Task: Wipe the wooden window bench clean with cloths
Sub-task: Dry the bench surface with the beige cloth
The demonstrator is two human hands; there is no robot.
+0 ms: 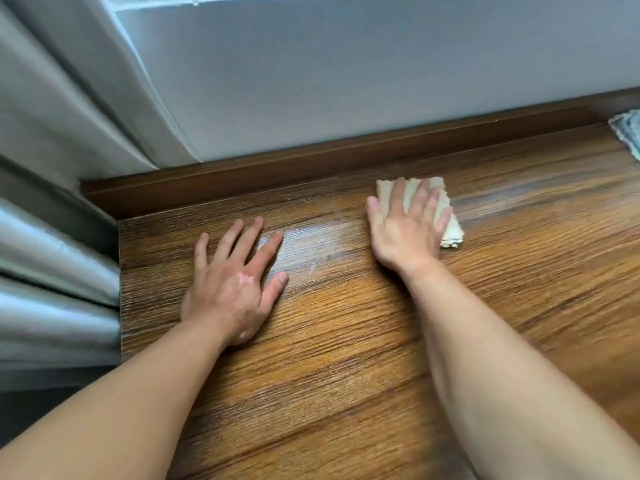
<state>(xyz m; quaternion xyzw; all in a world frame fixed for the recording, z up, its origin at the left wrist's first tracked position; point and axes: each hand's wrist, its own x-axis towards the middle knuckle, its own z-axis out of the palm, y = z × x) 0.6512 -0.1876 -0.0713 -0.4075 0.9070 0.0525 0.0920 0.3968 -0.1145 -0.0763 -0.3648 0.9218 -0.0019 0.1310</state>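
The wooden window bench [346, 334] fills the lower part of the view, brown with a strong grain. My right hand [405, 230] lies flat, fingers spread, pressing a folded cream cloth [450, 230] onto the bench near the back trim. The cloth shows beyond my fingertips and to the right of my hand. My left hand [235, 285] rests flat on the bare wood near the bench's left end, fingers apart, holding nothing. A faint pale smear [322, 251] lies on the wood between the two hands.
A dark wooden trim strip [311, 168] runs along the back under a white wall [346, 81]. Grey curtains [59, 168] hang at the left, past the bench's left edge. A second, blue-grey cloth [628, 131] lies at the far right edge.
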